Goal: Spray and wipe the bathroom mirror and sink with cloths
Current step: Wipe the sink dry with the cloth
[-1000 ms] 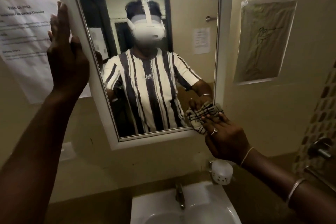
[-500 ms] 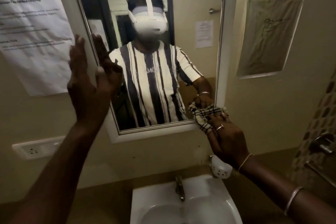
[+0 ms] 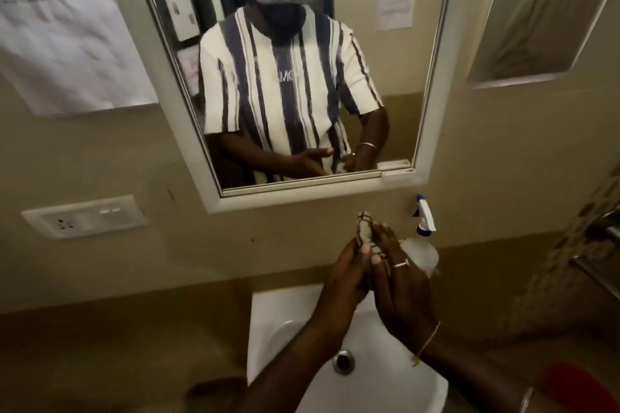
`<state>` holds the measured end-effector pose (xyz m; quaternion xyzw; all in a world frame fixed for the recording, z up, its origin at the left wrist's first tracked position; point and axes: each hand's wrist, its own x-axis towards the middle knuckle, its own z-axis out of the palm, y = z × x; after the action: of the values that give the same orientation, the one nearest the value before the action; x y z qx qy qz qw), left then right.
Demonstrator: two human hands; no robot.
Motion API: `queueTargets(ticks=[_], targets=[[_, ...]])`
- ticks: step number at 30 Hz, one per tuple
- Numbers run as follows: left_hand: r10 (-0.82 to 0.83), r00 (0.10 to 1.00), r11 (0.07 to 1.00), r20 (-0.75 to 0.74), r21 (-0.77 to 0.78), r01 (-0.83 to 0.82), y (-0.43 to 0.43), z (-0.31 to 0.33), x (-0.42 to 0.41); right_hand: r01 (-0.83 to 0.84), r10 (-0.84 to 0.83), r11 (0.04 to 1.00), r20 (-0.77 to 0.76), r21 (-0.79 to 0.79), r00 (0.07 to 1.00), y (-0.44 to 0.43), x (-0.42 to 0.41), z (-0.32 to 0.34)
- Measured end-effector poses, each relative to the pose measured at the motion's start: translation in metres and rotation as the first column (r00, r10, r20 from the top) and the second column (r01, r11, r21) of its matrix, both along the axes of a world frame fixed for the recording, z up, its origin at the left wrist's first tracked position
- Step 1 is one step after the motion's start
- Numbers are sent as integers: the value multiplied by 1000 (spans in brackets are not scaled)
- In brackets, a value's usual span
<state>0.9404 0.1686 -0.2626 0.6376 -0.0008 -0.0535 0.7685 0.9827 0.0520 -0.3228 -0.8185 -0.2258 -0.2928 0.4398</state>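
1. My main worry is the cloth. It is bunched small between both hands, and only its checked top shows above the fingertips. If either thumb eases, I expect it to drop straight down into the sink, whose basin lies directly beneath my fingers, and land by the drain.
2. The spray bottle stands just beyond the outer side of my right fingers. I cannot tell whether they touch it or are only just beside it. A careless outward swing of that hand could tip it off the ledge.
3. The mirror hangs above and beyond the fingertips. Going back up to it with the cloth wadded this tight would, I judge, smear the glass rather than wipe it.
4. My left hand is raised from below with its back to the camera. Its fingers are curled round the near side of the cloth and the thumb is pressed over it.
5. My right hand meets it from the other side. The fingers run long up the cloth and the thumb pinches in at the middle. A ring is on one finger. How the far-side fingers lie is hidden.
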Motion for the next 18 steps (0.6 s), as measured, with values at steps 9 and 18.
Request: queueTargets(ticks=[9,18], targets=[[131,923,954,-363,-207,-217,18,-87,-29,-280,223,953,-354,-117,908,17,-55,-81],[212,783,863,-585,-263,-431,46,-163,-43,215,222,912,-861,350,457,24,-66,-128]])
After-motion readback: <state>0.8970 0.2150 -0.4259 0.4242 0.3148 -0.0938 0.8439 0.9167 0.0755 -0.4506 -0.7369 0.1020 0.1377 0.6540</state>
